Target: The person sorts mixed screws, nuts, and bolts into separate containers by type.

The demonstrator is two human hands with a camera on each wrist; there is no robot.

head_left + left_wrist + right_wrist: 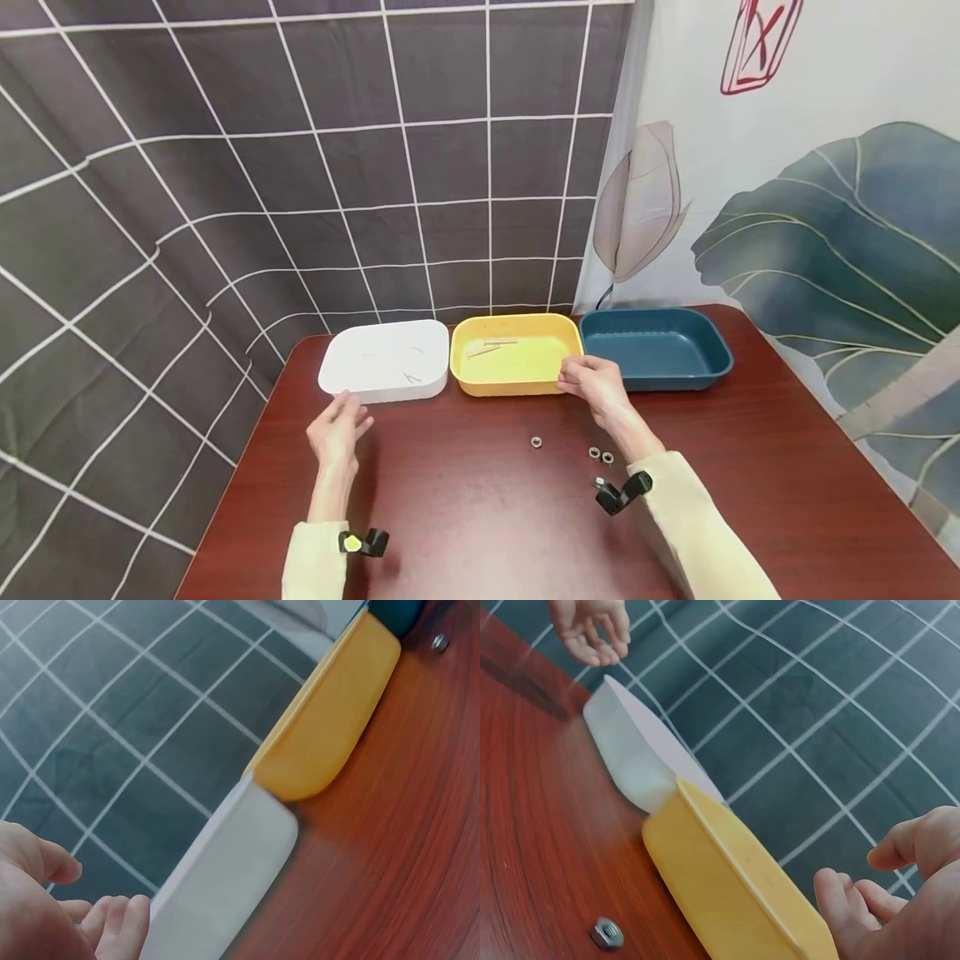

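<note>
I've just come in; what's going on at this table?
A person's left hand is at the near edge of the white tray, their right hand at the near right corner of the yellow tray, beside the blue tray; neither visibly holds anything. Thin sticks lie in the yellow tray, and three nuts lie on the table.

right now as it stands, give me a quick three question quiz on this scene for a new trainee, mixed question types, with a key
1. True or false: the pale thin strips lie in the yellow tray.

2. Which tray is nearest the left hand?
A) blue tray
B) white tray
C) yellow tray

3. How many metal nuts can be seen on the table in the head view?

Key:
1. True.
2. B, white tray.
3. Three: two close together, and one apart from them.
</note>
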